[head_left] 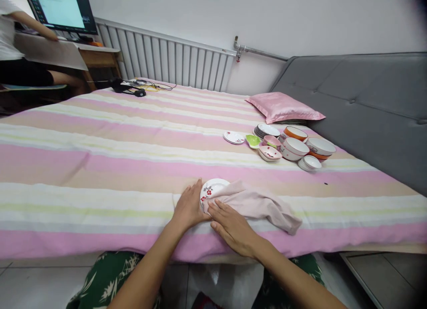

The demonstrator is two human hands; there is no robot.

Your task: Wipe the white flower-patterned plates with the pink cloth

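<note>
A small white plate (212, 188) with red flower marks lies on the striped bed sheet near the front edge. My left hand (189, 206) rests at the plate's left rim, fingers curved against it. My right hand (233, 227) lies flat, fingers stretched out, pressing the near end of a pale pink cloth (258, 203) that covers the plate's right side and trails off to the right.
A cluster of bowls and small plates (293, 148) sits on the bed at the right, by a pink pillow (283, 107) and a grey headboard (367, 108). Cables and a black device (133, 87) lie at the far edge. Another person sits at a desk at far left.
</note>
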